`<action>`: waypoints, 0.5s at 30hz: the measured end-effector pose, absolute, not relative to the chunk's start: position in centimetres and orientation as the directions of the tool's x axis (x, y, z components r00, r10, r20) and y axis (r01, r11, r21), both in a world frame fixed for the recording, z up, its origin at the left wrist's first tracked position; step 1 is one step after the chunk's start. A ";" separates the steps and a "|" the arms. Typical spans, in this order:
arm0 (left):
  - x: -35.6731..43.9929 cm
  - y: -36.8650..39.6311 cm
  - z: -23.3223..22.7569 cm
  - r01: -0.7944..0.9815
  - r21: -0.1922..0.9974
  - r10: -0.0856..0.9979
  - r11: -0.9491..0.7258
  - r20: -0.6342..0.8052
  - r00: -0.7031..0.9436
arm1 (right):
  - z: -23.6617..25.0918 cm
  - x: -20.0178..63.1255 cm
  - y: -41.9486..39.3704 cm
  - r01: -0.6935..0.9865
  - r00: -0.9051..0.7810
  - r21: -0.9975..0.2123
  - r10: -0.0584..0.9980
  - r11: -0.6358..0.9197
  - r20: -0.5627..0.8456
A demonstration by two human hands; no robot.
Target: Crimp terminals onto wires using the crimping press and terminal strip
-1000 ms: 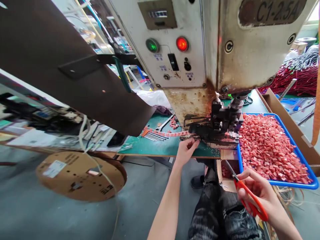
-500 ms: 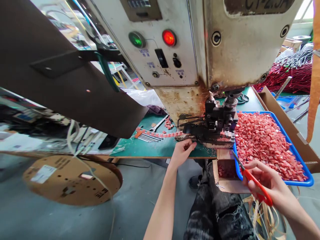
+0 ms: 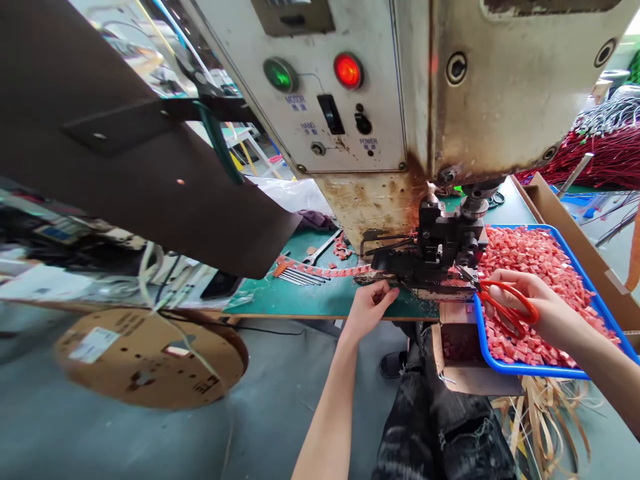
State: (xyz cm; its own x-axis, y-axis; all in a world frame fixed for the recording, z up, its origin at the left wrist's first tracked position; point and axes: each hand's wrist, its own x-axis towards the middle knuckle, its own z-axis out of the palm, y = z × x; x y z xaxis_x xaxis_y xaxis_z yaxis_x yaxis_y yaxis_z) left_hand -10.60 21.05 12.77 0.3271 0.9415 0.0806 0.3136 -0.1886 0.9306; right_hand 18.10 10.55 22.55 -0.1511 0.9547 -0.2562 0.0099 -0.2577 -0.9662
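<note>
My right hand grips red-handled scissors, with the blades pointing left at the right end of the press's black die head. Whether the blades touch anything there is too small to tell. My left hand is closed at the front of the die base, thumb and fingers pinched by a thin black part; what they hold is hidden. A strip of pink pieces enters the die from the left. Under my right hand is a blue tray heaped with loose pink pieces.
An open cardboard box sits below the die, left of the tray. The press body rises ahead with lit buttons. Wrench and hex keys lie on the green table. A cardboard reel hangs lower left.
My right hand has brought the scissors up and inward to the die's right end, their handles now spread wider. My left hand stays at the die base. The view has shifted slightly.
</note>
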 end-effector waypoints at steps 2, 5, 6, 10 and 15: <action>-10.6 21.1 12.8 0.317 0.929 0.942 -0.192 0.083 0.326 | 22.9 17.9 10.8 0.032 -0.156 -0.964 0.951 -0.265 -0.267; -10.6 21.1 12.7 0.316 0.928 0.942 -0.197 0.090 0.323 | 23.3 17.6 11.1 0.065 -0.141 -0.959 0.949 -0.274 -0.281; -10.6 21.0 12.7 0.314 0.929 0.942 -0.198 0.091 0.324 | 23.4 17.5 11.1 0.072 -0.138 -0.959 0.949 -0.275 -0.282; -10.7 21.0 12.7 0.304 0.932 0.939 -0.199 0.093 0.331 | 23.6 17.0 11.2 0.077 -0.130 -0.959 0.951 -0.271 -0.279; -10.7 21.0 12.6 0.287 0.938 0.940 -0.196 0.096 0.329 | 23.8 16.3 10.9 0.123 -0.086 -0.956 0.957 -0.266 -0.278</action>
State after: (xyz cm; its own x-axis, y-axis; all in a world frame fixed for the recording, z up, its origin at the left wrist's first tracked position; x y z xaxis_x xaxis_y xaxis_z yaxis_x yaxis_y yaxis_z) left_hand -10.73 20.98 12.63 0.3287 0.9395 0.0958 0.2870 -0.1961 0.9376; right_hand 16.26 10.89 23.76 -0.0861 0.9568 -0.2777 0.1227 -0.2664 -0.9560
